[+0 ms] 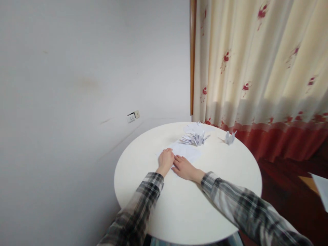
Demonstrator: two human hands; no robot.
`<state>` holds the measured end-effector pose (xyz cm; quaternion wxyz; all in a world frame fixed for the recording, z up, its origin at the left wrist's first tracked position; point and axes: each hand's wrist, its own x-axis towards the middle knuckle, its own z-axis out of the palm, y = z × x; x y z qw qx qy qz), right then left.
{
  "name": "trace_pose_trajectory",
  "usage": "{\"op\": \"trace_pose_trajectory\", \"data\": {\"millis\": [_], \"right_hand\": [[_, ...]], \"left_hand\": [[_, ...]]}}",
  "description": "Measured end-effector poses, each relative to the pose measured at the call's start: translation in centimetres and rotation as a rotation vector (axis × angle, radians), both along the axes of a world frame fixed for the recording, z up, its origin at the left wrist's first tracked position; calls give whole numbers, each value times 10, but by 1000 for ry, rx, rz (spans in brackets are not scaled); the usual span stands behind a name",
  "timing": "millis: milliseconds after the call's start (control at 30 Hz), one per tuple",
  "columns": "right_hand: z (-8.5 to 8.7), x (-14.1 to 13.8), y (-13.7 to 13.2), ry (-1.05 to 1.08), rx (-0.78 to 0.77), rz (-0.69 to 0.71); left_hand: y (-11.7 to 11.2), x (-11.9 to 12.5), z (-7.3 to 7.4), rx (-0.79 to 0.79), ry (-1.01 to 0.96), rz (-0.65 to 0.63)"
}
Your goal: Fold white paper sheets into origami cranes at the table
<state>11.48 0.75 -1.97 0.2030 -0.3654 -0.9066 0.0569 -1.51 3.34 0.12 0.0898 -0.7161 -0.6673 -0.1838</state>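
Note:
A white sheet of paper (188,152) lies on the round white table (184,212). My left hand (166,159) rests at the near left side of the sheet with its fingers curled down against it. Touching the paper's near edge, my right hand (185,168) lies flat with fingers stretched toward the left hand. The two hands nearly meet. Just beyond the sheet sits a cluster of folded white paper pieces (194,139), pointed like origami. My palms and fingers cover part of the sheet.
More white paper (192,128) lies toward the table's far edge. One folded paper figure (230,138) stands at the far right near the rim. A wall socket (131,118) is on the left wall, and a floral curtain (256,78) hangs behind the table.

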Motion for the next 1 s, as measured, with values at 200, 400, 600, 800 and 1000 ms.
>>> {"op": "trace_pose_trajectory", "data": {"millis": [200,400,600,800,1000], "right_hand": [[3,1,7,249,44,42],[4,16,18,331,121,-146],[-1,36,37,374,120,-242],[-1,39,44,365,152,-345],[-5,33,56,253,221,-309]], "left_hand": [[3,-9,-3,-79,59,26],[12,-22,-15,-129,42,23],[19,-42,-17,-87,14,131],[20,-40,-18,139,-82,-63],[19,-21,-24,-21,-54,-404]]}}
